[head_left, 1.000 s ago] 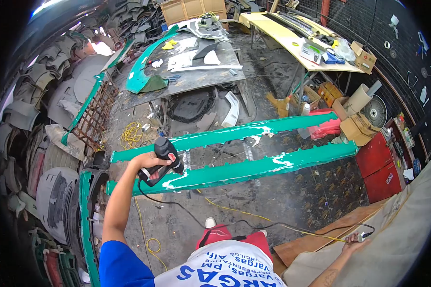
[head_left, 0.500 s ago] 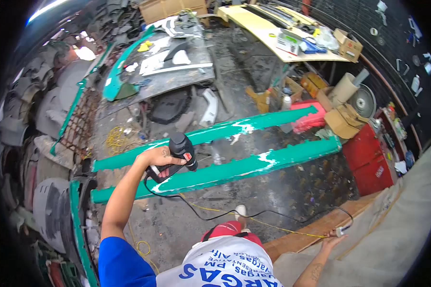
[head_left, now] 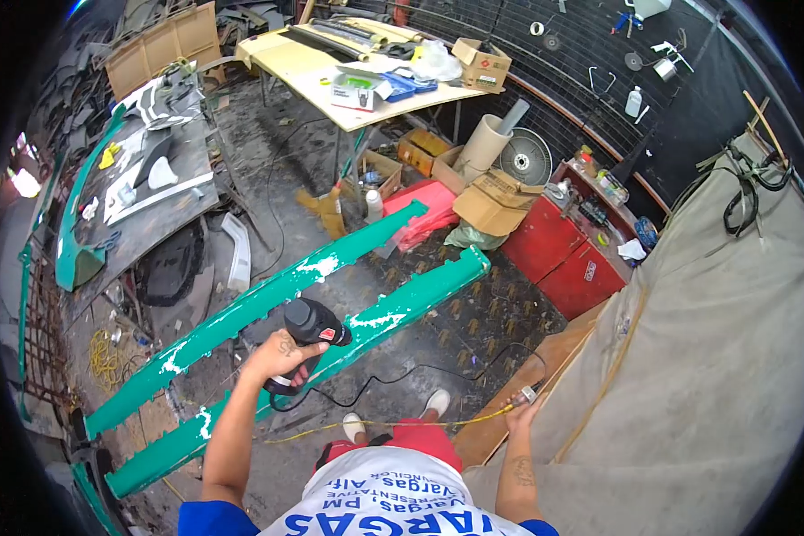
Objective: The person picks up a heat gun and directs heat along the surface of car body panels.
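Observation:
My left hand (head_left: pixel 280 355) is wrapped around the handle of a black pistol-grip power tool (head_left: pixel 309 322) with a red label. The tool is held above two long green panels with white worn patches: the near panel (head_left: pixel 420 299) and the far panel (head_left: pixel 268 299). From its handle a black cord (head_left: pixel 402 376) loops across to my right side. There, my right hand (head_left: pixel 522 414) grips the cord plug (head_left: pixel 529 393), where the black cord meets a yellow extension cord (head_left: pixel 456 422). Whether the plug is fully seated I cannot tell.
A red cabinet (head_left: pixel 554 241) stands ahead on the right, beside cardboard boxes (head_left: pixel 498 201) and a fan (head_left: pixel 524 159). Behind is a cream table (head_left: pixel 357 107) with rolls. A grey sheet (head_left: pixel 688 357) hangs at right. Car parts lie on a low table (head_left: pixel 183 147) at left.
My view has turned right, so the scene has slid left. My right hand has come closer to my body with the plug. My left hand still holds the tool over the panels.

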A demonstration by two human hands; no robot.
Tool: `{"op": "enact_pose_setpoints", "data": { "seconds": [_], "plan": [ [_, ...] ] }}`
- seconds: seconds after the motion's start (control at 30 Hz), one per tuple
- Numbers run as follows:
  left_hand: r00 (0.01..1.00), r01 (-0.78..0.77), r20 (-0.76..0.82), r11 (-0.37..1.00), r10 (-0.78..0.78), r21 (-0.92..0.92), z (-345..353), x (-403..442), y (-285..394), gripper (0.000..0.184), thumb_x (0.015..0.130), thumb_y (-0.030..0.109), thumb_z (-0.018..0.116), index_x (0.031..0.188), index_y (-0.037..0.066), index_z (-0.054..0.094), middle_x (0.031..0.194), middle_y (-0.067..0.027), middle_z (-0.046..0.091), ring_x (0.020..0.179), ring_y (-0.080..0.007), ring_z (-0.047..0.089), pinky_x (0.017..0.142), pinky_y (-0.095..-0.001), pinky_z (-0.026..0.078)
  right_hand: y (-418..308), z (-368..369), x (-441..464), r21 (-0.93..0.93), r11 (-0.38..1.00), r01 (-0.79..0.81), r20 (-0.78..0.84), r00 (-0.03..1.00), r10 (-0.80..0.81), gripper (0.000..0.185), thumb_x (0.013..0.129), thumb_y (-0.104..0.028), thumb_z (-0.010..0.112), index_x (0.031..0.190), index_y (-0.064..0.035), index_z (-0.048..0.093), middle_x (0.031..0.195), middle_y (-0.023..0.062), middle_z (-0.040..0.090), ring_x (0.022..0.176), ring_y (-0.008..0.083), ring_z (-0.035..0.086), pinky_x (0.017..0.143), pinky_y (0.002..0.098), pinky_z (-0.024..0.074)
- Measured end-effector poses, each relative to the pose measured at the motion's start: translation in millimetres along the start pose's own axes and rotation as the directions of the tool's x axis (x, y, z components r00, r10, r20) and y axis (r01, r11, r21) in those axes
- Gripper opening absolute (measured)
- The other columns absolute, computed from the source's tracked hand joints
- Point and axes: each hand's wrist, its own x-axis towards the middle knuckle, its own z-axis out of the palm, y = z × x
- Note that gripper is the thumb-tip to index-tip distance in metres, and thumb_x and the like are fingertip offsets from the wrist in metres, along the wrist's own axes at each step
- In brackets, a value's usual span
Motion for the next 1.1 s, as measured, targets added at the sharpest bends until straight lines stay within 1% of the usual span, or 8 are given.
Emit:
{"op": "enact_pose_setpoints", "data": {
  "seconds": [0.13, 0.47, 0.53, 0.67, 0.73, 0.8, 0.87, 1.1],
  "plan": [
    [0.989, -0.045, -0.143, 0.999, 0.045, 0.005, 51, 42, 17, 0.044, 0.084, 0.036, 0.069, 0.091, -0.006, 0.062, 0.060, -0.0154, 0.063, 0.044, -0.0196, 0.062, 0.041, -0.0316, 0.049, -1, 16, 38, 0.019, 0.988, -0.153, 0.075, 0.986, 0.152, 0.082, 0.068, -0.088, 0.042, 0.087, -0.0089, 0.049, 0.077, 0.0104, 0.052, 0.068, 0.0281, 0.052, 0.069, 0.0479, 0.0438],
    [0.948, -0.272, -0.260, 0.886, 0.182, -0.374, 203, 114, 85, 0.035, 0.084, 0.018, 0.071, 0.117, 0.008, 0.063, 0.072, -0.0045, 0.063, 0.049, -0.0103, 0.055, 0.041, -0.0245, 0.045, 7, 27, 142, -0.182, 0.828, -0.531, 0.008, 0.841, 0.541, 0.096, 0.059, -0.091, 0.051, 0.109, -0.0094, 0.045, 0.092, 0.0137, 0.053, 0.083, 0.0376, 0.056, 0.081, 0.0608, 0.0415],
    [0.932, -0.295, -0.319, 0.869, 0.171, -0.397, 233, 141, 89, 0.024, 0.084, 0.020, 0.072, 0.099, 0.002, 0.066, 0.070, -0.0031, 0.064, 0.045, -0.0091, 0.051, 0.042, -0.0255, 0.042, 8, 29, 148, -0.124, 0.800, -0.587, -0.044, 0.809, 0.586, 0.100, 0.057, -0.092, 0.050, 0.113, -0.0093, 0.042, 0.093, 0.0137, 0.053, 0.084, 0.0374, 0.055, 0.084, 0.0611, 0.0403],
    [0.892, -0.380, -0.356, 0.889, 0.279, -0.255, 273, 194, 84, 0.030, 0.081, 0.025, 0.074, 0.090, -0.002, 0.064, 0.058, -0.0047, 0.060, 0.046, -0.0108, 0.054, 0.047, -0.0300, 0.045, 16, 26, 162, -0.072, 0.761, -0.644, -0.057, 0.765, 0.642, 0.089, 0.057, -0.091, 0.052, 0.107, -0.0177, 0.049, 0.092, 0.0124, 0.055, 0.086, 0.0373, 0.055, 0.087, 0.0632, 0.0363],
    [0.877, -0.385, -0.337, 0.920, 0.341, -0.073, 288, 205, 87, 0.034, 0.085, 0.020, 0.070, 0.116, 0.007, 0.065, 0.073, -0.0023, 0.064, 0.049, -0.0073, 0.051, 0.048, -0.0259, 0.045, 21, 22, 170, -0.078, 0.739, -0.669, -0.054, 0.743, 0.667, 0.081, 0.059, -0.090, 0.051, 0.103, -0.0214, 0.052, 0.091, 0.0114, 0.055, 0.086, 0.0369, 0.055, 0.087, 0.0647, 0.0346],
    [0.822, -0.456, -0.392, 0.890, 0.414, -0.016, 296, 196, 107, 0.036, 0.085, 0.021, 0.069, 0.119, 0.010, 0.064, 0.073, -0.0035, 0.064, 0.048, -0.0099, 0.052, 0.051, -0.0289, 0.046, 30, 19, 178, -0.089, 0.725, -0.683, -0.036, 0.730, 0.683, 0.078, 0.063, -0.088, 0.049, 0.104, -0.0225, 0.053, 0.089, 0.0111, 0.056, 0.086, 0.0371, 0.055, 0.088, 0.0651, 0.0339],
    [0.773, -0.544, -0.438, 0.835, 0.459, -0.085, 303, 194, 117, 0.025, 0.082, 0.023, 0.072, 0.084, 0.000, 0.063, 0.059, -0.0098, 0.063, 0.052, -0.0197, 0.061, 0.054, -0.0340, 0.048, 31, 20, 176, -0.116, 0.729, -0.674, -0.012, 0.735, 0.678, 0.076, 0.064, -0.088, 0.049, 0.105, -0.0235, 0.053, 0.089, 0.0108, 0.057, 0.087, 0.0374, 0.055, 0.089, 0.0665, 0.0329],
    [0.878, -0.345, -0.371, 0.937, 0.301, -0.056, 302, 186, 127, 0.023, 0.082, 0.020, 0.070, 0.093, 0.001, 0.065, 0.086, -0.0166, 0.069, 0.077, -0.0252, 0.067, 0.069, -0.0350, 0.052, 34, 24, 182, -0.205, 0.766, -0.609, 0.230, 0.731, 0.642, 0.053, 0.082, -0.074, 0.041, 0.111, -0.0311, 0.051, 0.094, 0.0108, 0.057, 0.092, 0.0384, 0.056, 0.089, 0.0776, 0.0275]
  ]
}}
